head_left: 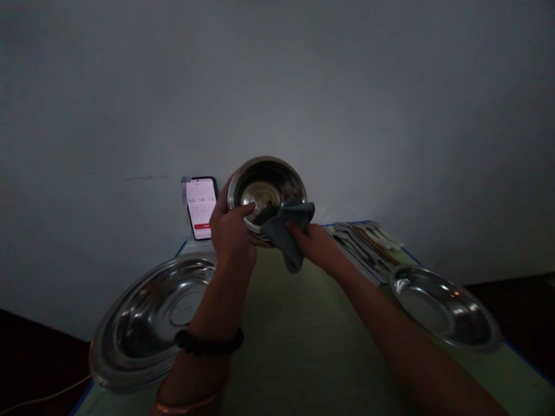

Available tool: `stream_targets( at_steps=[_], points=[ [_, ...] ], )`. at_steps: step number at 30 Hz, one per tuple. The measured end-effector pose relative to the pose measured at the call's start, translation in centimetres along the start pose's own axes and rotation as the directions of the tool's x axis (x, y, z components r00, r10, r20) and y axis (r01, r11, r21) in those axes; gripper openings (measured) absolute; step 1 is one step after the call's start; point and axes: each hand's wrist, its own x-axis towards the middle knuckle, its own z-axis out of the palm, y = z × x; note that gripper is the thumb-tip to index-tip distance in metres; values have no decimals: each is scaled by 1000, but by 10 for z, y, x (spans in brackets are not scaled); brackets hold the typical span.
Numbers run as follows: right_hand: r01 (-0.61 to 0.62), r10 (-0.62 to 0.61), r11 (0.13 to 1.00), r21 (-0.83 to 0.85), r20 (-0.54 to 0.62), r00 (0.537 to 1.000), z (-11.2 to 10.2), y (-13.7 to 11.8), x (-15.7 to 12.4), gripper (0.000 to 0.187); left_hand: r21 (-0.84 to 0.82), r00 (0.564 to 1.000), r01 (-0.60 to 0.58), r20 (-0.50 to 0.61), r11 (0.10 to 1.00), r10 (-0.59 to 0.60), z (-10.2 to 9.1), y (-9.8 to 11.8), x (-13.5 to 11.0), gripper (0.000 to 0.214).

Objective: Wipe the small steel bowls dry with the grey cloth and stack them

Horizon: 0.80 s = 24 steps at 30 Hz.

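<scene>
My left hand (232, 228) grips the near left rim of a small steel bowl (269, 185), held up above the table and tilted so its inside faces me. My right hand (314, 242) is closed on a grey cloth (286, 228) that is pressed against the bowl's lower right rim and hangs down below it. A black bead bracelet and a copper bangle sit on my left wrist.
A large steel basin (143, 323) lies at the table's left, a steel plate (446, 306) at the right. Several spoons and other cutlery (364, 242) lie at the back right. A lit phone (200, 207) leans on the wall. The green table (303, 335) has blue edges.
</scene>
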Motion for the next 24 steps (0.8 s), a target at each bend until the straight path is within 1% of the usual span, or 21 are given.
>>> stream_targets(
  at_steps=[1,2,3,5,6,7,8,9,10,11,12,13,14,16,18,19,20,21,22,24],
  points=[
    [-16,16,993,120,2,1000,3,1,1,48,-3,1000,-14,-5,1000,14,2,-2,-1,73],
    [-32,36,975,221,-12,999,5,3,3,46,-4,1000,-24,17,1000,24,4,-5,-1,74],
    [-45,60,954,295,-42,997,6,5,6,43,-2,997,-37,63,999,37,5,-7,-2,74],
    [-55,103,927,371,-112,988,1,11,10,38,31,980,-102,177,994,95,5,-10,-6,72],
    [-60,122,921,386,-137,983,-5,14,12,36,73,964,-167,222,983,148,5,-10,-8,71],
    [-66,135,916,396,-148,980,-12,17,13,34,132,941,-258,261,957,217,4,-8,-10,71],
    [-79,149,909,410,-141,979,-20,19,14,33,205,905,-365,308,908,294,2,-6,-12,71],
    [-92,156,899,428,-117,981,-29,21,13,31,279,856,-473,370,835,361,1,-2,-14,71],
    [-110,166,887,448,-87,982,-37,22,12,29,339,795,-575,449,745,409,-1,2,-15,67],
    [-130,177,874,468,-57,983,-45,24,11,27,376,729,-657,538,654,423,-3,6,-15,61],
    [-151,188,861,485,-29,982,-52,24,9,24,392,668,-718,620,575,412,-5,9,-14,53],
    [-174,203,850,498,-4,979,-58,25,7,22,394,619,-760,682,517,389,-6,12,-12,44],
    [-197,216,840,506,21,976,-62,25,6,21,394,586,-784,724,479,363,-7,14,-10,34],
    [-237,241,833,500,58,969,-67,25,4,20,398,552,-808,769,434,324,-9,14,-4,17],
    [-226,239,862,454,28,970,-65,24,5,24,406,541,-816,787,412,296,-9,11,-1,6],
    [-192,222,886,423,-21,975,-62,23,6,27,419,549,-809,790,412,274,-8,10,-1,7],
    [-146,197,909,391,-94,976,-57,22,8,29,441,569,-794,783,419,253,-7,8,-3,12],
    [-92,167,927,365,-181,969,-51,21,11,31,472,602,-770,761,430,242,-6,7,-5,19],
    [-37,135,939,342,-267,954,-45,19,13,34,508,646,-736,724,447,241,-5,7,-7,25],
    [57,86,946,318,-418,904,-30,16,18,42,569,739,-655,621,498,261,-2,8,-13,32]
  ],
)
